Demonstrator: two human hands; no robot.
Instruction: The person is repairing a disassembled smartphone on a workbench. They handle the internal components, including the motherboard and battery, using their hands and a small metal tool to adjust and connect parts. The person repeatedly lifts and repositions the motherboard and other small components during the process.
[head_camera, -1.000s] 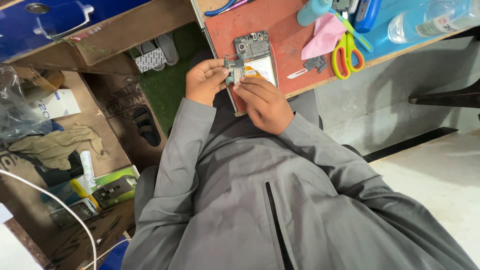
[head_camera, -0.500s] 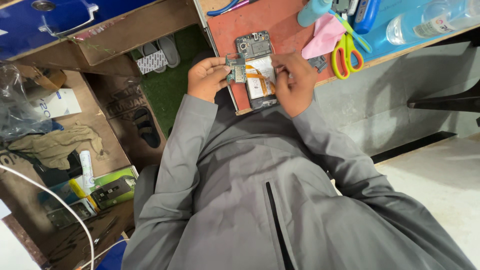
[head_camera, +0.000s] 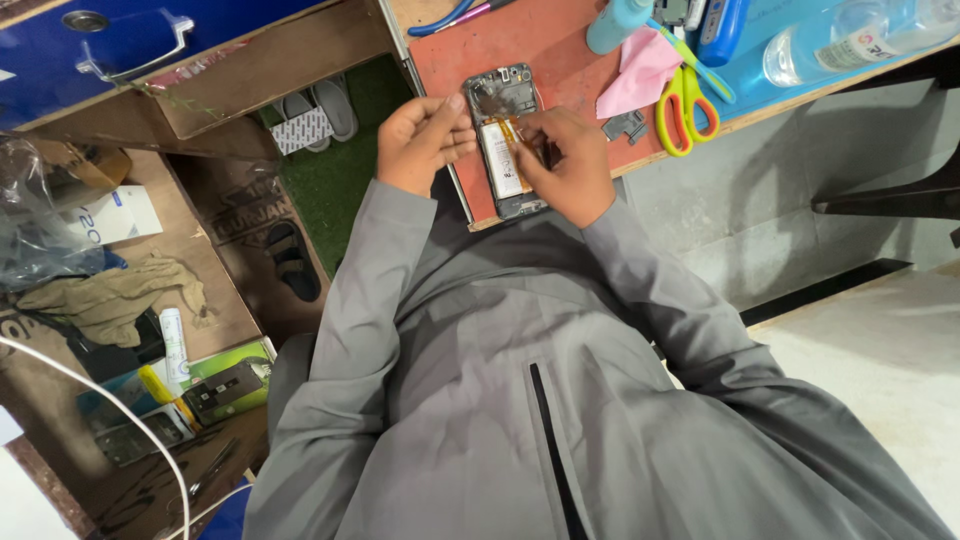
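Our left hand (head_camera: 420, 143), fingers curled narrow with nothing clearly pinched between them, rests against the left edge of the opened black smartphone with its back cover off (head_camera: 507, 140), which lies flat on the reddish-brown work mat (head_camera: 560, 60) near the front edge of the bench. Our right hand (head_camera: 565, 160) presses down on the phone's right side, fingertips bunched over the white battery and orange ribbon cable. Farther right lie a pink cloth (head_camera: 640, 75), yellow-handled scissors (head_camera: 680, 105) and a clear plastic bottle (head_camera: 850, 40).
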